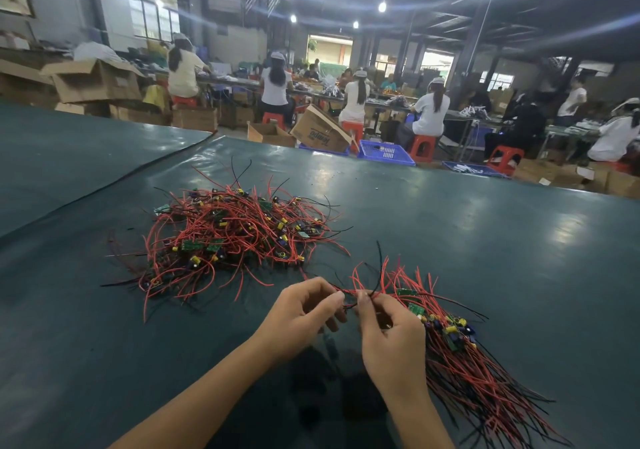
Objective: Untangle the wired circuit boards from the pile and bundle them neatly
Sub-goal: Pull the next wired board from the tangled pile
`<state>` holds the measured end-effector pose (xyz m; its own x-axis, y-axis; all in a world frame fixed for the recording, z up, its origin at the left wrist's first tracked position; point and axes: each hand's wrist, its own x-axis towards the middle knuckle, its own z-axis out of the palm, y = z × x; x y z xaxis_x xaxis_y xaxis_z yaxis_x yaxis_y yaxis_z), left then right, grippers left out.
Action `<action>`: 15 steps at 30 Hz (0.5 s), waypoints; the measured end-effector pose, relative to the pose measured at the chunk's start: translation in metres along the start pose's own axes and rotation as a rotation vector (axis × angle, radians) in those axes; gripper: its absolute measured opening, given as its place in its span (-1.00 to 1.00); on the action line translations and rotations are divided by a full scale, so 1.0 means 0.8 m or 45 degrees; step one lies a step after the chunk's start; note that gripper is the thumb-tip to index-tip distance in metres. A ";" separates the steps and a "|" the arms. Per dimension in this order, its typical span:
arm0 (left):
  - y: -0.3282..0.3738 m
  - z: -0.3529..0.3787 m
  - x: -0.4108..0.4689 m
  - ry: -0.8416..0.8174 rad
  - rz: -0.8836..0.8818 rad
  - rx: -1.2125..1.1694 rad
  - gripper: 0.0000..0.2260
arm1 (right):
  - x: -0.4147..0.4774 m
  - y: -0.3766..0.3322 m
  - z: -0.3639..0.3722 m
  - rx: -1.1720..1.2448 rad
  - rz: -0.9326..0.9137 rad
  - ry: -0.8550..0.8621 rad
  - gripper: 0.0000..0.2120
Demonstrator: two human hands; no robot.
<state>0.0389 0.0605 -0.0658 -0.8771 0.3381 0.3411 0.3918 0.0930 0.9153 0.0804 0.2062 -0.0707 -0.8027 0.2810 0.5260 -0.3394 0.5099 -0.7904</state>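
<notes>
Table: dark green glossy sheet; a seam runs across its left side toward the far edge.
Pile: tangled red and black wiring with small green boards and yellow parts; lies left of the table's middle, well in from the far edge; loose ends splay out on every side.
Bundle: wiring laid roughly parallel, its boards gathered together near the right hand; lies toward the near right corner; tails fan out to the near edge.
Strands: a few red and black ones stretched between the two hands; one red strand trails back from the left hand toward the pile's near side.
Left hand: fingers curled; thumb and fingertips pinch the strands; sits near the middle of the near edge.
Right hand: fingers curled; thumb and forefinger pinch the same strands; close against the bundle's left side.
Beyond the far edge: workers seated on red stools at long benches; blue crates; cardboard boxes.
</notes>
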 end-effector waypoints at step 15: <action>0.001 -0.007 0.011 0.009 -0.544 -0.204 -0.72 | -0.003 -0.008 0.003 0.153 -0.085 0.012 -0.79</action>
<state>0.0303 0.0586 -0.0610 -0.9529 0.2943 -0.0735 -0.0533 0.0763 0.9957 0.0832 0.2000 -0.0678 -0.7722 0.2576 0.5808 -0.4484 0.4267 -0.7854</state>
